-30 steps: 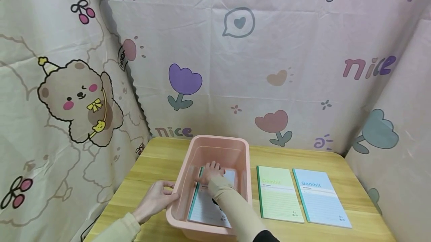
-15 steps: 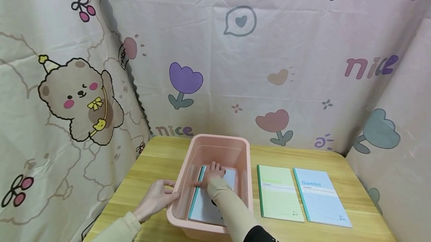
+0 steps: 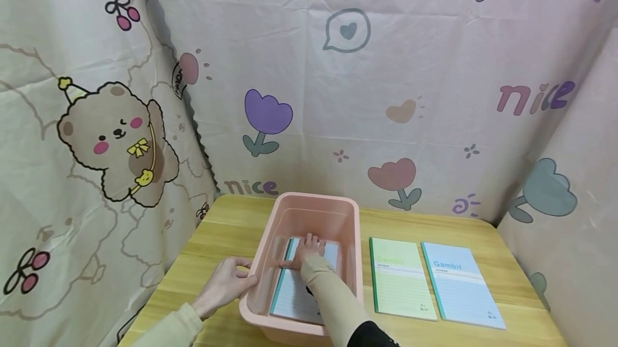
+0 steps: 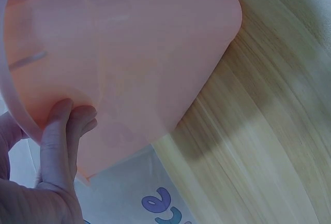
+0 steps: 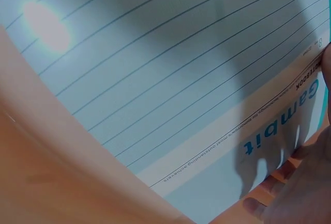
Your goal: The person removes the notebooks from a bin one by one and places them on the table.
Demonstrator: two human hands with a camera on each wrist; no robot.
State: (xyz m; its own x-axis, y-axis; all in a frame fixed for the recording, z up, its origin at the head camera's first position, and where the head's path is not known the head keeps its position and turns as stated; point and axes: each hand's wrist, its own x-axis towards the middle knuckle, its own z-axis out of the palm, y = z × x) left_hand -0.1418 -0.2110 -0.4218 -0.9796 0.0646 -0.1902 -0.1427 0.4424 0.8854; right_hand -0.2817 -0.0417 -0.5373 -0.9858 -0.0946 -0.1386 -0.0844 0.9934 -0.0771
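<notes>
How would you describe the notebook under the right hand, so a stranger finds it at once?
On the table stands a pink bin. Inside it lies a blue notebook under the right hand. Its place in the bin sets it apart from the green notebook and the other blue one.

Pink rectangular plastic tub (image 3: 314,217) left, two notebooks right

The tub stands on the wooden table (image 3: 227,234), left of its middle. A blue rectangular paper notebook (image 3: 292,296) lies flat inside on the bottom, with the person's right hand (image 3: 307,252) over its far part. The left hand (image 3: 224,287) is at the tub's left rim, toward the near end. Right of the tub lies a green rectangular paper notebook (image 3: 403,288); right of that, a narrow gap apart, a second blue rectangular paper notebook (image 3: 465,293). Pale patterned cloth (image 3: 338,105) hangs behind the table.
</notes>
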